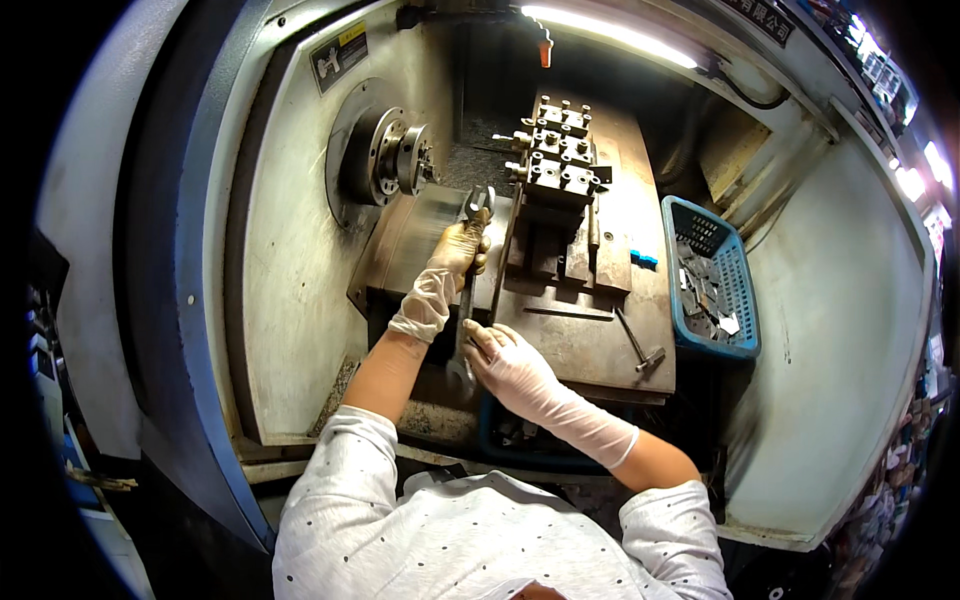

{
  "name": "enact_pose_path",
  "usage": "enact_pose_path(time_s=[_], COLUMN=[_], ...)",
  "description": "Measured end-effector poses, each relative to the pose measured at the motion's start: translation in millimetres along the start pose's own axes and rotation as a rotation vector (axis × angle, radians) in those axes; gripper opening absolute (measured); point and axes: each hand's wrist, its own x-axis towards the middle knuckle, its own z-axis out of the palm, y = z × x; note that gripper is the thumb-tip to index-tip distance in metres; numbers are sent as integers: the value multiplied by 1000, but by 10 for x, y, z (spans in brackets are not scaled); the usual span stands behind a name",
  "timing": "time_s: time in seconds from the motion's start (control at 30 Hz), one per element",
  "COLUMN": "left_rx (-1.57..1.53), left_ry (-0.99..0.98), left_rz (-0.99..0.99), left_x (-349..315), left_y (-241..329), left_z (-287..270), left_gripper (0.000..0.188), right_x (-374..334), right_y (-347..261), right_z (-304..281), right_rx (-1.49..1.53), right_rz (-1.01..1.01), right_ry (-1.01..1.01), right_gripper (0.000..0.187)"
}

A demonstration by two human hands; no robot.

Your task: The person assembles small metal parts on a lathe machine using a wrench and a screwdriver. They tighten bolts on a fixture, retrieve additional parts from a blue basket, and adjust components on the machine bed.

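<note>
My left hand [458,255], in a thin whitish glove, is closed around the upper shaft of a long double-ended wrench [467,305]. The wrench's upper jaw sticks out past my fingers, in front of the lathe chuck [412,160] and to its right. At the wrench's lower part, my gloved right hand [515,372] has its fingers bent against the shaft. The lower wrench head is blurred. Right of the chuck, apart from both hands, stands a tool block [560,150] with several bolts.
A T-handled key [640,345] and a small blue item [643,260] lie on the metal slide plate [580,355]. Farther right is a blue plastic basket [745,300] with metal pieces. The machine's panel [295,230] walls in the left side. A lamp [610,35] glows overhead.
</note>
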Motion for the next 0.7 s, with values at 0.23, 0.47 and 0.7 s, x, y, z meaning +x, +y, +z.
enact_pose_path(time_s=[0.23, 0.47, 0.7], left_rx=[265, 330, 326], left_ry=[-23, -249, -303], left_rz=[67, 135, 174], left_x=[308, 805, 1016], left_y=[-115, -373, -491], left_z=[-243, -235, -233], left_gripper=[54, 68, 80], right_x=[-555, -1477, -1894], right_y=[-225, -319, -494], right_z=[-580, -950, -1083], right_rx=[409, 296, 333], right_rz=[317, 780, 1200], right_ry=[111, 118, 179], right_gripper=[47, 47, 38])
